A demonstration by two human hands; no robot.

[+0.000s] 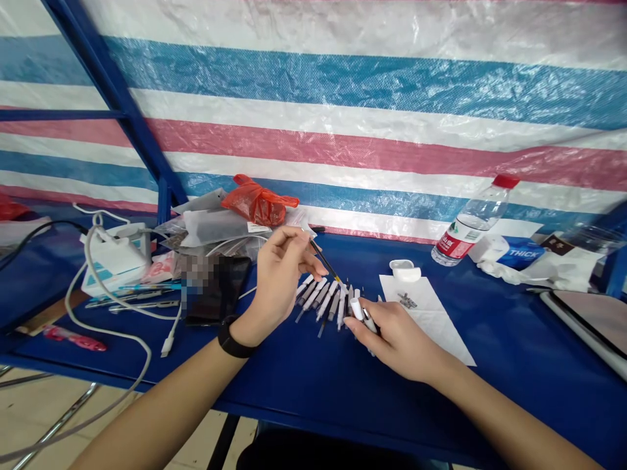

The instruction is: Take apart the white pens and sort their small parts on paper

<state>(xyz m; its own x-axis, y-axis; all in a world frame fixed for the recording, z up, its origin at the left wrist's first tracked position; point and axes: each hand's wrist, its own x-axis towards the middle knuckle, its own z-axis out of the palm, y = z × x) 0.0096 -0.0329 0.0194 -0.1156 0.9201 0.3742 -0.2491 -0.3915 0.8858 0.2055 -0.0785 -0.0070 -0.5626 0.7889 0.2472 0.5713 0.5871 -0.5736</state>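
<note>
Gripping light, slim white barrels (pixel 357 309) mid-shaft, the right hand (pixel 398 341) closed; the left hand (pixel 279 281) pinching a thin black rod (pixel 324 260)

**Tarpaulin** (pixel 313 85): woven plastic, creased, faint sheen.
**Table covering** (pixel 294 385): blue, smooth, matt; material uncertain.
**Frame tube** (pixel 112 85): blue-painted metal.
**Bag** (pixel 259 202): thin red plastic, crumpled, glossy.
**Bottle** (pixel 470 222): clear, smooth plastic.
**Sheet** (pixel 426 320): white paper, matt.
**Pen barrels** (pixel 318 299): white plastic, smooth.
**Thin rod** (pixel 325 261): black, glossy.
</note>
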